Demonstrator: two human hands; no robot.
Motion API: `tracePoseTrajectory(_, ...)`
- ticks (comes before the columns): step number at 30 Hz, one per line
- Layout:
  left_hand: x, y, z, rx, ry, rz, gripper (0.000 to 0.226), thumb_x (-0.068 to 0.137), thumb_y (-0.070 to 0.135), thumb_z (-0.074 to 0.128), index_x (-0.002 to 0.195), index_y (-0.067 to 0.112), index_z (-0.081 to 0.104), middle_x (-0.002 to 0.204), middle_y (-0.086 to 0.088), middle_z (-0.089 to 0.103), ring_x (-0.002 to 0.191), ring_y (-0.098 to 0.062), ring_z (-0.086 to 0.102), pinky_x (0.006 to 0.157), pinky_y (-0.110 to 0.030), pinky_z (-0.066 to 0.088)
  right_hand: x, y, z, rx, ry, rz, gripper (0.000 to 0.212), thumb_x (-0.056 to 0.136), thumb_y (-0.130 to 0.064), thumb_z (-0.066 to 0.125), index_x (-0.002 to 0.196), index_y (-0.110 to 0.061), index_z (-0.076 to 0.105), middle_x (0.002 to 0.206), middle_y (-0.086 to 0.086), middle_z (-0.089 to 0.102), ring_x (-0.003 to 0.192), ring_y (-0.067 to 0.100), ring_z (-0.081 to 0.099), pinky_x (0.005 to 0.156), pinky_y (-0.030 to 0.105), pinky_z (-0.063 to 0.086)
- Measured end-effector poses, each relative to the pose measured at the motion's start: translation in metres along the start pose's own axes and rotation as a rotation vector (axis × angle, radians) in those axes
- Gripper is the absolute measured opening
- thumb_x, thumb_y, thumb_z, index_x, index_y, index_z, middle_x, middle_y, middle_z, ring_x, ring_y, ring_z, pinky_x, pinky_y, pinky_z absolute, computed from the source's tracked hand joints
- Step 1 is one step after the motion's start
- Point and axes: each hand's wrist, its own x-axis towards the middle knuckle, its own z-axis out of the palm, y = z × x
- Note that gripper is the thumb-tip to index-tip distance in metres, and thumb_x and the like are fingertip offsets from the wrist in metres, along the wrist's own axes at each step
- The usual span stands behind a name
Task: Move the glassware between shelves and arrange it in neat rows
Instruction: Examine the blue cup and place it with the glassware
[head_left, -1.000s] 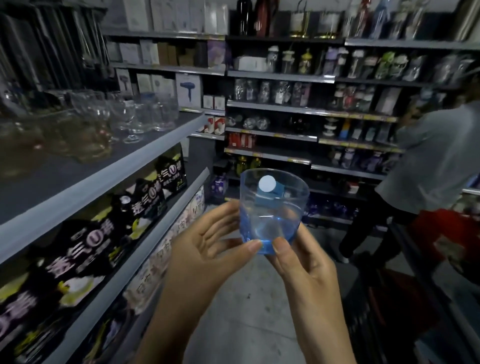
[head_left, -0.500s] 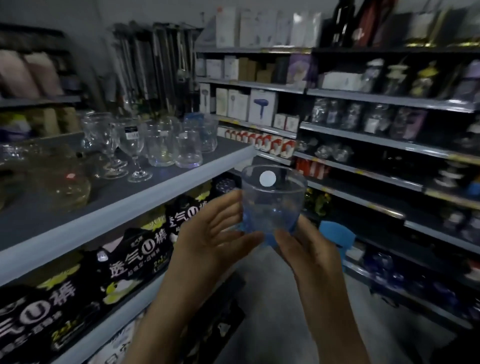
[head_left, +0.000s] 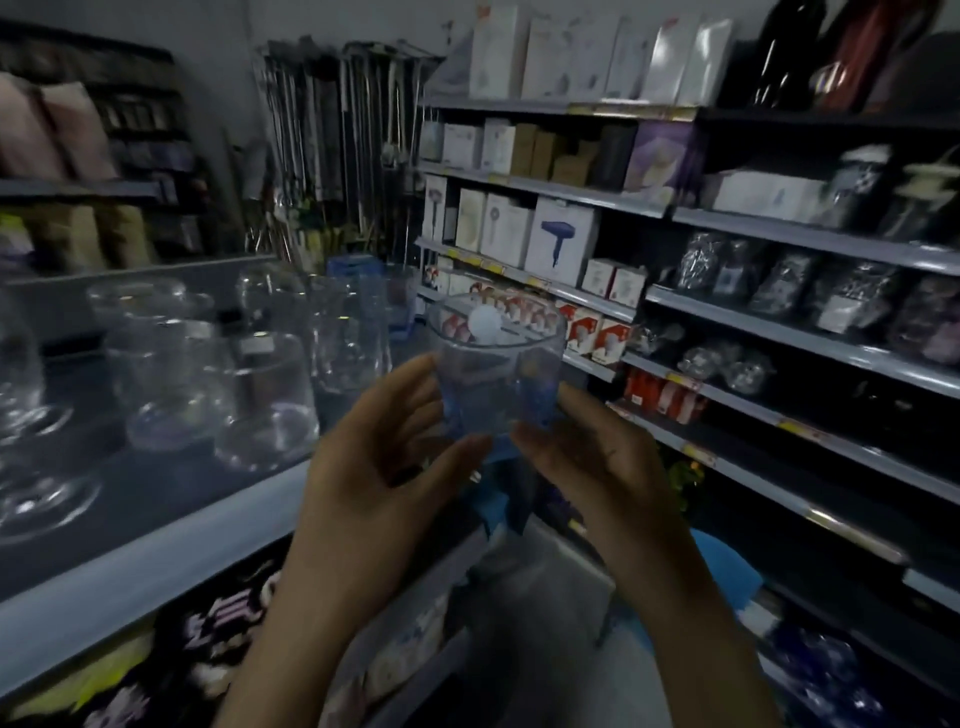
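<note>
Cradling the blue tumbler (head_left: 498, 379) at frame centre, left hand (head_left: 374, 467) and right hand (head_left: 587, 462) pinch only its base with fingertips (head_left: 477, 445); it could slip, or knock the crowded glasses (head_left: 270, 400) on the shelf (head_left: 156, 548) at left.

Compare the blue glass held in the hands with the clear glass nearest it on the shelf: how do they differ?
Colour: the blue glass is tinted blue; the clear glass has no tint.
Support: the blue glass is held off the shelf between the left hand and right hand; the clear glass stands on the shelf.
Both are see-through and look upright.
</note>
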Motion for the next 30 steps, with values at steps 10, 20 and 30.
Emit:
tracePoseTrajectory(10,0.096,-0.049,0.038,0.077,0.178,-0.016,0.057,0.069,0.008,0.075,0.122,0.026,0.065,0.109,0.008,0.079,0.100,-0.011,0.076,0.081,-0.017,0.058,0.124,0.049,-0.066,-0.004,-0.168,-0.011,0.040,0.090,-0.020,0.067,0.130,-0.021,0.065,0.123,-0.009,0.074,0.116,0.006,0.069,0.089,0.019,0.056)
tracePoseTrajectory(20,0.134,-0.075,0.056,0.442,0.576,-0.086,0.061,0.062,0.029,0.086,0.119,0.038,0.065,0.109,0.022,0.075,0.103,0.000,0.072,0.081,-0.014,0.056,0.226,0.100,-0.078,0.131,-0.550,0.005,0.036,0.094,-0.006,0.067,0.129,-0.016,0.065,0.117,-0.005,0.077,0.111,0.011,0.072,0.089,0.023,0.057)
tracePoseTrajectory(30,0.134,-0.101,0.058,0.849,0.756,-0.233,0.085,0.060,0.039,0.096,0.135,0.035,0.056,0.115,0.019,0.071,0.102,0.004,0.070,0.091,-0.035,0.062,0.264,0.140,-0.069,0.050,-0.699,0.032,0.047,0.088,-0.018,0.079,0.133,-0.018,0.064,0.119,-0.010,0.074,0.114,0.005,0.069,0.098,0.029,0.055)
